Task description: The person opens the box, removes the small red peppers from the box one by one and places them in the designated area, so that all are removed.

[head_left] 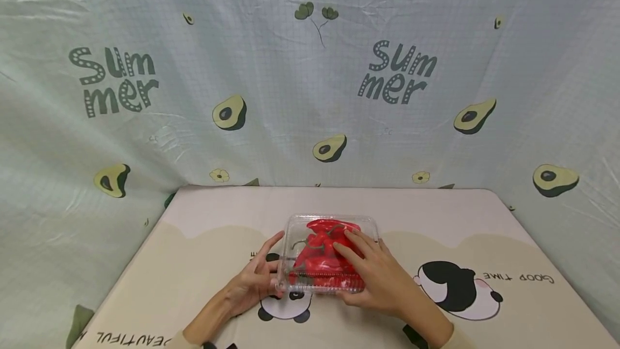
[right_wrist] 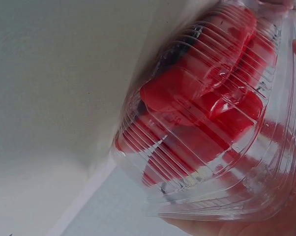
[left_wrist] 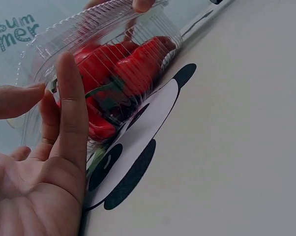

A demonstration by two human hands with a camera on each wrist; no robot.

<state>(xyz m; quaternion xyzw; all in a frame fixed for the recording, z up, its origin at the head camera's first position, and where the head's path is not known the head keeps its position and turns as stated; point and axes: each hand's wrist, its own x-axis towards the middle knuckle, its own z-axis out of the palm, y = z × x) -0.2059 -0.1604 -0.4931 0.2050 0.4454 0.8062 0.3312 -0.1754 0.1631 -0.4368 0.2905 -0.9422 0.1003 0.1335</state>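
A clear plastic clamshell box [head_left: 294, 252] with red peppers [head_left: 322, 257] inside, green stems showing, sits on the table with its lid lying over them. My left hand [head_left: 249, 284] is at its left side, the fingers mostly straight against the wall and rim; in the left wrist view the thumb [left_wrist: 15, 101] points at the rim. My right hand [head_left: 380, 271] grips the box from the right, fingers spread over the lid and thumb at the near edge. Ribbed plastic and reflections blur the peppers in the right wrist view. Whether the lid is latched I cannot tell.
The table [head_left: 218, 236] has a cream and pink cover printed with pandas [head_left: 460, 290] and lettering. Behind it hangs a pale curtain [head_left: 271, 69] with avocado prints, which also closes off both sides. Small dark shapes show at the front edge.
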